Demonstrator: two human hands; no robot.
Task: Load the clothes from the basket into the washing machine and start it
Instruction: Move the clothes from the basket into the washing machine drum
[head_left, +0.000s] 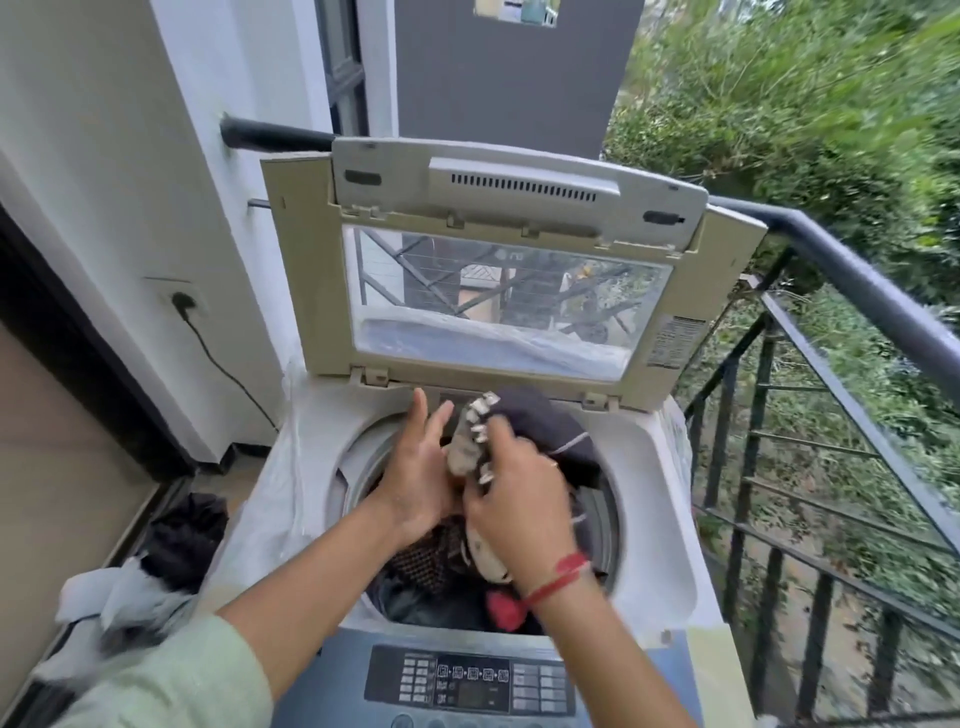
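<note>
Grip clamped on the clothes bundle's (545, 426) bunched middle, the right hand (519, 504) is holding this seemingly soft, light load just above the washing machine (660, 519), while the left hand (418, 467) is hovering open-fingered beside it.

Soft, even daylight; foliage (779, 104) right of the washing machine (467, 519) smears with motion blur, and the railing (857, 291) bows at the edge.
</note>
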